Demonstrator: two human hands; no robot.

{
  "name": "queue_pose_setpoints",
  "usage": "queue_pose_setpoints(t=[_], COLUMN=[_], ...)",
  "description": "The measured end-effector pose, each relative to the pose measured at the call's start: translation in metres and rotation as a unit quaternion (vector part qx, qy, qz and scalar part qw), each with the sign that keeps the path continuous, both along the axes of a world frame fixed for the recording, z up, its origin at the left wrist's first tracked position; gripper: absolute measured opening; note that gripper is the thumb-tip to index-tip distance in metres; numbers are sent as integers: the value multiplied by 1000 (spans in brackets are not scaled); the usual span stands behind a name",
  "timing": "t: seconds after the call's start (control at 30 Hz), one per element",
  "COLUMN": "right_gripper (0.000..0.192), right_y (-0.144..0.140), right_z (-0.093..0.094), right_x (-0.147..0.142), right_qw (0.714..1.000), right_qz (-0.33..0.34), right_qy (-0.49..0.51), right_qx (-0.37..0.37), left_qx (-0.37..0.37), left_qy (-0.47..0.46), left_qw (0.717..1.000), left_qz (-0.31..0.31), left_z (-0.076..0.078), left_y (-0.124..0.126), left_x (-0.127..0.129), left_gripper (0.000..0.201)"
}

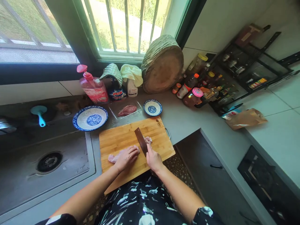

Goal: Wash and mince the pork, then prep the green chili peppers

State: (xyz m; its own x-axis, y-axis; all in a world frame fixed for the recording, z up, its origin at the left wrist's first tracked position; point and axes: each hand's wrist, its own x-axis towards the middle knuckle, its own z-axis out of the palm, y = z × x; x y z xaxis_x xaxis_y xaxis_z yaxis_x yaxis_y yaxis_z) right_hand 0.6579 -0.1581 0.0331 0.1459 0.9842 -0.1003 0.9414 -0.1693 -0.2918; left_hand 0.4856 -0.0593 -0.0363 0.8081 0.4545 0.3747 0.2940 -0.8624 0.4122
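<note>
Cutting board (122,140) right of sink (47,168), two plates (90,118) behind it
</note>
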Motion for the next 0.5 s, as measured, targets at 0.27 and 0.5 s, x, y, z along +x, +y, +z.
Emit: queue_pose_setpoints(t=[0.27, 0.5], right_gripper=[54, 51], right_y=[-2, -17], right_z=[-4, 1], right_x=[-25, -22], right_qw=[999, 998], right_qz=[8, -3], right_qy=[-26, 2], right_qx=[-31, -59], left_qx=[22, -2], left_qy=[3, -1], left_qw=[1000, 1000], left_qz=[-11, -6], left_z=[1, -3], left_y=[7, 9], left_x=[6, 5], left_gripper=[30, 28])
